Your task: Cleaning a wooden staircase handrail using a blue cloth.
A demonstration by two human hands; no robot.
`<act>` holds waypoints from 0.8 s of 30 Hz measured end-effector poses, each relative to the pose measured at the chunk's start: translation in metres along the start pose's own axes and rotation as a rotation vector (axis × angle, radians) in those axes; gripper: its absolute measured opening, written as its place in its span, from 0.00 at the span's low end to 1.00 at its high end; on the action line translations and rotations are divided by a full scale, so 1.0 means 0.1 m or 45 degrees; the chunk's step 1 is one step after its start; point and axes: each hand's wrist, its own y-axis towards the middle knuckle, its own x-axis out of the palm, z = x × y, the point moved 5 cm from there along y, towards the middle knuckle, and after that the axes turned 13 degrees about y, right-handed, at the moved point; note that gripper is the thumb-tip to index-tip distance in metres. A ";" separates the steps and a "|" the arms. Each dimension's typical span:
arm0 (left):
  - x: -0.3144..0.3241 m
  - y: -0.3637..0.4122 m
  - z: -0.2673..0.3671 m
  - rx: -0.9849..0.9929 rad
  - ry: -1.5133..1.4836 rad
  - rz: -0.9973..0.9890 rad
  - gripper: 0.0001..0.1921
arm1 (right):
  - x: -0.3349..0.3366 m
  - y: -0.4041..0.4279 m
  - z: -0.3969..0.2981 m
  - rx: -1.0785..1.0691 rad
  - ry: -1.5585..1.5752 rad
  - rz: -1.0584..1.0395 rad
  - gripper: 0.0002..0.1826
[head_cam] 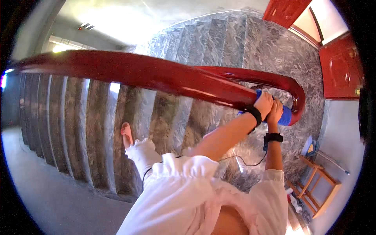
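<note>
A thick, glossy dark-red handrail [164, 76] runs from the far left across the stairwell and bends back in a U-shaped loop [299, 94] on the right. Close to that bend, a blue cloth [285, 117] is wrapped over the rail. My left hand [263, 103] presses around the rail on the cloth, with a black band on its wrist. Right beside it, touching it, my right hand [275, 111] also grips the cloth against the rail. Parts of the cloth are hidden under both hands. A thin black cable [249, 164] hangs by my right wrist.
Grey marbled steps [97, 132] lie to the left, and another flight [205, 41] is beyond the rail. One foot [126, 133] shows over a step. By the right wall are a wooden stool [318, 186], a pole [333, 163] and a white bottle [296, 204]. Red doors [337, 67] stand behind.
</note>
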 end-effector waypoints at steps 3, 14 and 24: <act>-0.34 -0.48 -0.85 -0.071 -0.094 -0.019 0.30 | 0.06 0.20 -1.06 -0.308 0.057 -0.076 0.13; -1.21 -2.31 -3.45 0.062 -0.006 -0.012 0.40 | 0.47 0.73 -4.32 -0.584 0.334 -0.204 0.19; -1.87 -3.64 -5.22 -0.333 0.547 0.014 0.48 | 0.70 1.05 -6.67 -0.934 0.256 -0.791 0.49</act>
